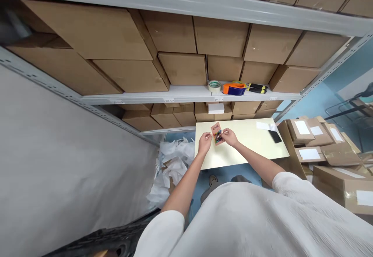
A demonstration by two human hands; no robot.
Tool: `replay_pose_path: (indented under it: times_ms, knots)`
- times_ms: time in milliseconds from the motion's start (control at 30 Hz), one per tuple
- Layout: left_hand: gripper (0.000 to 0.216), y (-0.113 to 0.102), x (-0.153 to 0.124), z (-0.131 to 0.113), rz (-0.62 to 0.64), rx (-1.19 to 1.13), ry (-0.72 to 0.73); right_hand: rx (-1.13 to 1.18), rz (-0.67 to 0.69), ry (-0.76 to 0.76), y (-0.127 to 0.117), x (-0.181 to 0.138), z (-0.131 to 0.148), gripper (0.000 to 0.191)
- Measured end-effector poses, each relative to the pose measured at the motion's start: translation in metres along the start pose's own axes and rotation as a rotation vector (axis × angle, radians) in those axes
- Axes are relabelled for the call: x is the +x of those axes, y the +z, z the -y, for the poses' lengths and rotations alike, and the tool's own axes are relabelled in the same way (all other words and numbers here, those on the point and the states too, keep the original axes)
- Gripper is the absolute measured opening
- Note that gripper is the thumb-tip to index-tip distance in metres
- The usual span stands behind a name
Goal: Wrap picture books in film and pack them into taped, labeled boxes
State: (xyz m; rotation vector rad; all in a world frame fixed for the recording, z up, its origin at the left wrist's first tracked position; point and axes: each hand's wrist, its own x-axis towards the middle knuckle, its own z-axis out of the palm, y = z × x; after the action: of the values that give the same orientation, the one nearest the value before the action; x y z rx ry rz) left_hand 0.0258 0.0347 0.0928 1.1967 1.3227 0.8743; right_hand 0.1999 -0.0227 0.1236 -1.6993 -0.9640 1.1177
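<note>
A small flat pink-orange packet [216,130] with dark lettering and a colourful picture is held over the cream tabletop [247,148]. My right hand [229,137] grips it by its right edge, thumb lying across the printed front. On the other side, my left hand [204,143] is closed, its fingertips pinched together close to the packet's left edge. Whether those fingertips hold anything is too small to tell.
A phone [274,136] and white paper [262,125] lie at the table's right. Above, a shelf holds cartons [182,69], a tape roll [215,86], an orange-and-blue tape dispenser [234,88] and yellow-black tools [257,88]. Labelled boxes [310,154] crowd the right; white plastic wrapping [175,163] lies left.
</note>
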Motion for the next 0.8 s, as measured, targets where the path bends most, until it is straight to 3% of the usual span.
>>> replay_pose_path:
  times_ms: [67,133,233,300,500,633,700,800]
  knots:
    - [0.027,0.005,0.007,-0.006,0.151,-0.066,-0.045,-0.131,-0.038,-0.078,0.008,0.001,0.003,0.02]
    - [0.033,0.01,0.012,-0.01,0.221,-0.133,-0.076,-0.302,-0.039,-0.205,0.015,0.001,0.007,0.015]
    - [0.036,0.012,0.021,-0.013,0.18,-0.207,-0.083,-0.49,0.012,-0.42,0.023,0.002,0.01,0.012]
    - [0.035,0.01,0.029,-0.012,0.125,-0.225,-0.101,-0.53,0.038,-0.474,0.023,0.006,0.009,0.012]
    - [0.04,0.001,0.049,-0.005,0.147,-0.193,-0.176,-0.41,-0.099,-0.203,0.007,0.034,-0.003,0.033]
    - [0.038,-0.001,0.058,0.002,0.152,-0.155,-0.176,-0.213,0.039,0.01,0.001,0.049,-0.009,0.022]
    - [0.036,-0.002,0.062,0.005,0.099,-0.092,-0.168,-0.132,0.06,0.043,0.002,0.054,-0.008,0.017]
    - [0.035,0.0,0.064,0.009,-0.006,0.008,-0.12,-0.142,-0.016,0.01,0.005,0.058,-0.005,0.014]
